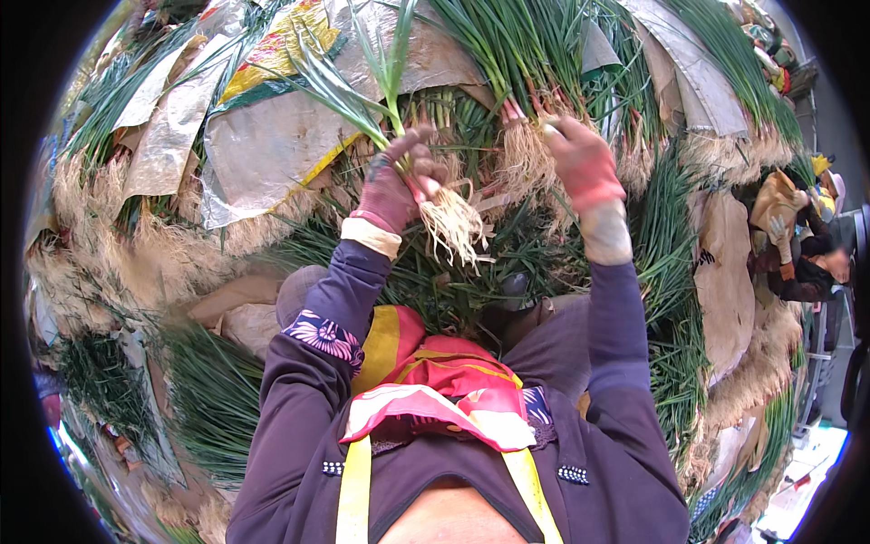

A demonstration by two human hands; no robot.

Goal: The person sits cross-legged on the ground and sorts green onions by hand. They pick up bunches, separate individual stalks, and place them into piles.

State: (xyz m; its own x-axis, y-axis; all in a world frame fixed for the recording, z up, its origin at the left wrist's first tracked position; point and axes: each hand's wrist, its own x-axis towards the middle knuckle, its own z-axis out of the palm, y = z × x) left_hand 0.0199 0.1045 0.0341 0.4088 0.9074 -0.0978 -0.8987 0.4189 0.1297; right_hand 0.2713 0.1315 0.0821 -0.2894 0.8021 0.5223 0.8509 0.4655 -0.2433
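My left hand (394,183), in a dark reddish work glove, is closed around a few young garlic plants (393,112). Their flat green leaves point up and away, and the pinkish stem ends carry a tuft of pale roots (452,221) hanging below the hand. My right hand (583,160), in a worn reddish glove, is beside the roots and stem bases of a larger heap of garlic plants (527,75). Its fingers are curled and blurred, so whether they hold a stalk cannot be made out.
Plastic and woven sheets (272,146) cover parts of the stacked plants ahead. Loose green leaves (489,272) lie between my knees. More plants (211,401) are heaped at the left, with a brown sheet (724,272) over others at right. A person (809,251) is at the far right.
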